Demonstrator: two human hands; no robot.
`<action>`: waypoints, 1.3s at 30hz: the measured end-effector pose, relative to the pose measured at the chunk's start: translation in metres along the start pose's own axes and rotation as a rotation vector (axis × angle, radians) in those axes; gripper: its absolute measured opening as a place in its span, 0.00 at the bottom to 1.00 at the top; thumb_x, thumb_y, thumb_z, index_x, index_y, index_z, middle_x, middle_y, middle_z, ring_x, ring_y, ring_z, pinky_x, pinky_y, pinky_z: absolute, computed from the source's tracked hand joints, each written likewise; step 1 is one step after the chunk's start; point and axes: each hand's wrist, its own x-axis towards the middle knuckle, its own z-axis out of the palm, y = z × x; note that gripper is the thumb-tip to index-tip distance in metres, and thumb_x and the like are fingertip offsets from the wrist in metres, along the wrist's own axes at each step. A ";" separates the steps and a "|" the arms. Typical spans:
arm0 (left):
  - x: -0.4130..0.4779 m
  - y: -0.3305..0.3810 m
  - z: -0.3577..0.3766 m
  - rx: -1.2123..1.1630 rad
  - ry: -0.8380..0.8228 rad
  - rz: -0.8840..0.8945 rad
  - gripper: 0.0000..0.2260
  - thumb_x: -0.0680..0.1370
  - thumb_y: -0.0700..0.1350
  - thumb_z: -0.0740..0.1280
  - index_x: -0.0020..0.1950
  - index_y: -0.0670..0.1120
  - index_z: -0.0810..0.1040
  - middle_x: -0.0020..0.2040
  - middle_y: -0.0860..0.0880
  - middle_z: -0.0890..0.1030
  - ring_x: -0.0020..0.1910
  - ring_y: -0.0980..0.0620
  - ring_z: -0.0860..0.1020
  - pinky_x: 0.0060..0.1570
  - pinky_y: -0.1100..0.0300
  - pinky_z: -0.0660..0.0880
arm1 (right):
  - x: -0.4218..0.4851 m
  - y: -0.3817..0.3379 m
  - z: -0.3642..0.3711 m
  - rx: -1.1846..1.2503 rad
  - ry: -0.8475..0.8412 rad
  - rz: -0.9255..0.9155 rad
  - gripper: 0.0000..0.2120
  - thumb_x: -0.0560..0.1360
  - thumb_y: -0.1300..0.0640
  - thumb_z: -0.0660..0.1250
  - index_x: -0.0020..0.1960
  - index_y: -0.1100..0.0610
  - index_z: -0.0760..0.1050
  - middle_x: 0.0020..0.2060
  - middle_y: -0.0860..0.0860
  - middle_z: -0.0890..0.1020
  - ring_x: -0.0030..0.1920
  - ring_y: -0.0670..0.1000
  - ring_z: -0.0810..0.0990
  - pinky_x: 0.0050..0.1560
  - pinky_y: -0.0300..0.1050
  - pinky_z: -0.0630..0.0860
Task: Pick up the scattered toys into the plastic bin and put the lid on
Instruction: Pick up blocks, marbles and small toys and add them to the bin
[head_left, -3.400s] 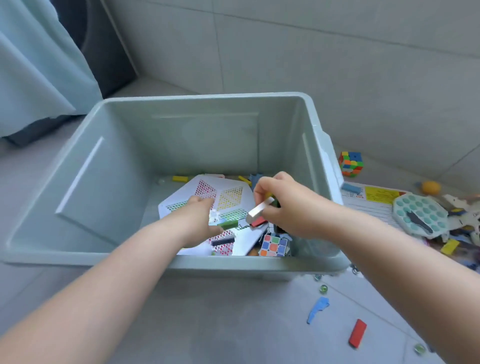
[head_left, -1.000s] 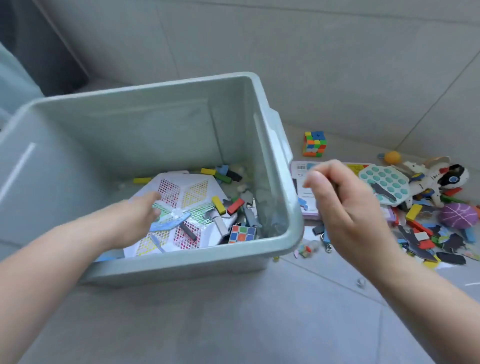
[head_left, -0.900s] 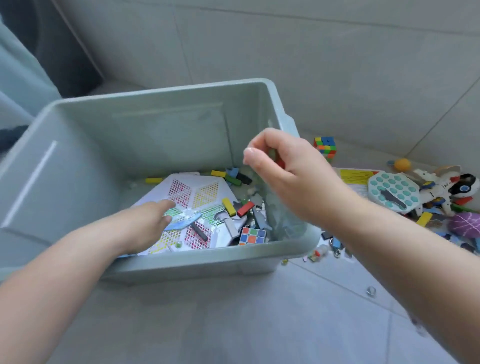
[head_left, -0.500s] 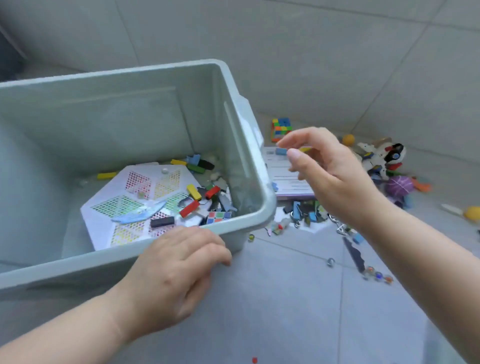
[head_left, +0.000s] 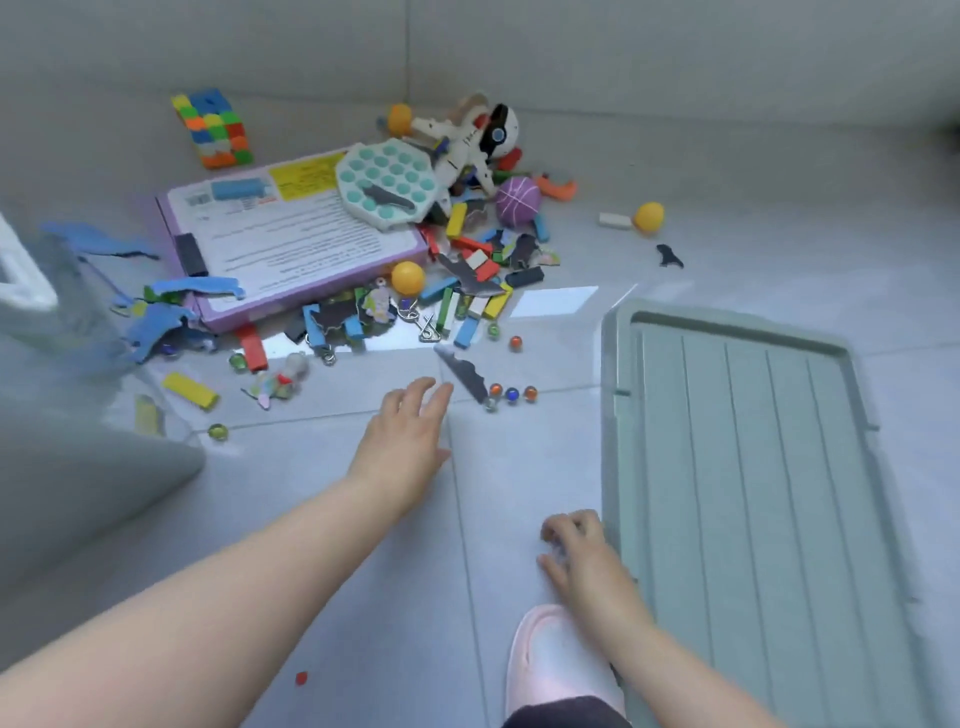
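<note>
Left hand (head_left: 402, 436) spread, empty; right hand (head_left: 584, 553) curled, empty, beside lid (head_left: 753, 467). Box (head_left: 291, 228) at 11 o'clock: print illegible.

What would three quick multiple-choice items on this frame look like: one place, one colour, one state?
1. Where is the lid?
A. On the bin
B. Flat on the floor, right of the toys
C. Leaning on the wall

2. What colour is the ribbed ball?
A. Purple
B. Green
C. White

3. What is the left hand doing?
A. Gripping the lid
B. Holding a cube
C. Open, fingers spread, holding nothing

Key: 1 B, the lid lies on the tiles by the right hand. 2 A, it is purple with dark seams. 3 C, the fingers are spread above bare floor.
</note>
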 end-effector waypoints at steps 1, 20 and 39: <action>0.007 0.003 0.006 -0.029 -0.009 -0.051 0.30 0.77 0.45 0.64 0.75 0.48 0.54 0.74 0.46 0.55 0.70 0.43 0.59 0.66 0.52 0.64 | 0.005 -0.001 0.001 0.018 -0.002 -0.042 0.08 0.76 0.60 0.60 0.55 0.56 0.71 0.49 0.47 0.66 0.46 0.48 0.72 0.42 0.35 0.65; 0.072 0.044 0.014 0.122 -0.032 -0.110 0.21 0.80 0.54 0.54 0.70 0.48 0.56 0.62 0.45 0.72 0.57 0.43 0.74 0.44 0.53 0.71 | 0.138 -0.028 -0.054 -0.489 0.237 -0.416 0.11 0.76 0.51 0.51 0.48 0.57 0.66 0.39 0.54 0.77 0.33 0.56 0.80 0.24 0.45 0.62; 0.041 0.051 -0.007 -2.540 -0.094 -0.574 0.17 0.77 0.49 0.55 0.37 0.42 0.76 0.37 0.45 0.79 0.38 0.48 0.79 0.42 0.60 0.77 | 0.074 -0.127 -0.070 0.776 -0.017 -0.360 0.09 0.69 0.59 0.56 0.43 0.53 0.74 0.42 0.45 0.75 0.45 0.39 0.73 0.50 0.31 0.67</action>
